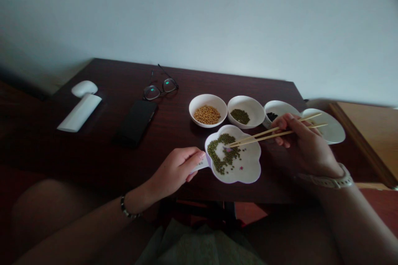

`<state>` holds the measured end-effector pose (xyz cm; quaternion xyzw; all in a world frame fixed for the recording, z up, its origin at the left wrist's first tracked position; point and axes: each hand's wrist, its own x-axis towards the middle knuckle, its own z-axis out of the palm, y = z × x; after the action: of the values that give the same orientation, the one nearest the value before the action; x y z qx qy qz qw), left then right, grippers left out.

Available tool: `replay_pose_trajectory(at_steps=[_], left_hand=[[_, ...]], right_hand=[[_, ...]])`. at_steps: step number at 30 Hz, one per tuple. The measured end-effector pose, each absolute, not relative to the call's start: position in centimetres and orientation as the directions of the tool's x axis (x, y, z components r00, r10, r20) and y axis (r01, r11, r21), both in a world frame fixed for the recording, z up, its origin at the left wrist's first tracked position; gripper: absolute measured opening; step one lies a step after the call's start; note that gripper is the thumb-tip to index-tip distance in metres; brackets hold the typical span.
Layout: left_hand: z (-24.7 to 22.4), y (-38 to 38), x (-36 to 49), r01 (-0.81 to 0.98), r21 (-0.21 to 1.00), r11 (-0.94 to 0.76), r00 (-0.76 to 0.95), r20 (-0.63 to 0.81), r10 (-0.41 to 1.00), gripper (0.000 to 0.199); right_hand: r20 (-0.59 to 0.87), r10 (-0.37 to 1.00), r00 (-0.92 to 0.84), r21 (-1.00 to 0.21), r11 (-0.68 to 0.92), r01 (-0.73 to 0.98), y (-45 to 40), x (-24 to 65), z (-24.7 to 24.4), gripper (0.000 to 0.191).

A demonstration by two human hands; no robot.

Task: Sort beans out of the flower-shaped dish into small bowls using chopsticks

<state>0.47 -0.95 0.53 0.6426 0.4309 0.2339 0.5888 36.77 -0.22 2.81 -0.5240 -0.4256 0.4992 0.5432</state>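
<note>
Dim lap; scalloped white dish seems lilac-rimmed.

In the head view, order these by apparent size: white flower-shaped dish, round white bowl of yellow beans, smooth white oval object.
Largest to smallest:
1. Flower-shaped dish
2. Bowl of yellow beans
3. White oval object

My right fingers block part of the bowl of black bits, so I can't tell how much it holds, and my hand covers the near left side of the end bowl. Whether my chopsticks pinch a green bean at their tips is too small to tell. Print on the dish handle is unreadably tiny. The wooden furniture is cut off at the right edge.
</note>
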Motion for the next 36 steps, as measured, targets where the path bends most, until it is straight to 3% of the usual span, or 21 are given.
replay_pose_trajectory(at_steps=[36], left_hand=[[0.34,-0.96,0.41,0.271,0.961,0.047,0.524,-0.188,0.831,0.049]], right_hand=[[-0.054,0.987,0.152,-0.998,-0.056,0.011,-0.51,36.97,3.49,0.042]])
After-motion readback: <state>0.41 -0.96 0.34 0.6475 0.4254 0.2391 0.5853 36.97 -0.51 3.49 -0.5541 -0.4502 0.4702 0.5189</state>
